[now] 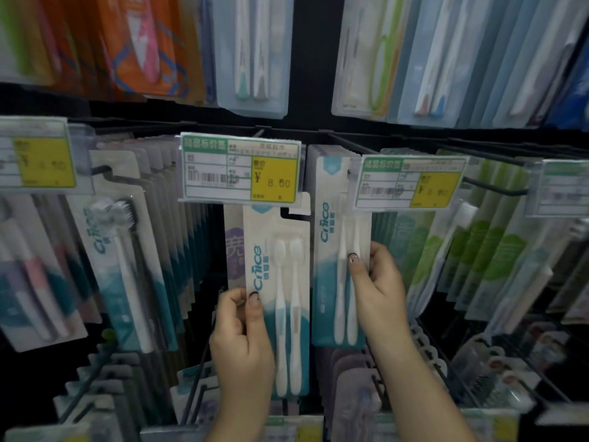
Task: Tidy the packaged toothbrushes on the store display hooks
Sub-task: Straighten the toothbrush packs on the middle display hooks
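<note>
A white and teal two-brush toothbrush pack hangs in the middle row under a price tag. My left hand grips its left edge, thumb on the front. Just to the right hangs a second pack of the same kind, front of its row. My right hand pinches that pack's right edge, thumb pressed on the front. A purple pack shows behind the left pack.
Rows of packs fill the neighbouring hooks: teal ones at left, green ones at right. Another price tag overlaps the right pack's top. More packs hang above and on wire hooks below.
</note>
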`<move>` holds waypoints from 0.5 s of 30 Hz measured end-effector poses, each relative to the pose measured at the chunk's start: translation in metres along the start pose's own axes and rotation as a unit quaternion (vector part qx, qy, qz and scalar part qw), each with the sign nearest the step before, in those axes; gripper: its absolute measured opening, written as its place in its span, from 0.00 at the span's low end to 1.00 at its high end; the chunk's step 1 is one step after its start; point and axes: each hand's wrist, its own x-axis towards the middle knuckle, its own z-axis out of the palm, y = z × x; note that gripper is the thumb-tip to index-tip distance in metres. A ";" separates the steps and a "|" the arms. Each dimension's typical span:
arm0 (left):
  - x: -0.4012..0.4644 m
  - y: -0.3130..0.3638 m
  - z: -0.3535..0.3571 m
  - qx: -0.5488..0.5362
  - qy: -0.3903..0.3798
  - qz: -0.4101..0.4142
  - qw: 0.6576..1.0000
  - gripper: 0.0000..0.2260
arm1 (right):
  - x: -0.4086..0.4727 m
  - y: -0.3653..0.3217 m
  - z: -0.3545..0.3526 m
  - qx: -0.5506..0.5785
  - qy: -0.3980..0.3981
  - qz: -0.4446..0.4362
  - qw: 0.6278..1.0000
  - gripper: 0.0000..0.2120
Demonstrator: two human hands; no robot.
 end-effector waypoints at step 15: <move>-0.006 0.003 -0.012 0.013 0.014 -0.013 1.000 0.11 | -0.050 -0.046 -0.036 0.104 -0.030 0.049 0.993 0.08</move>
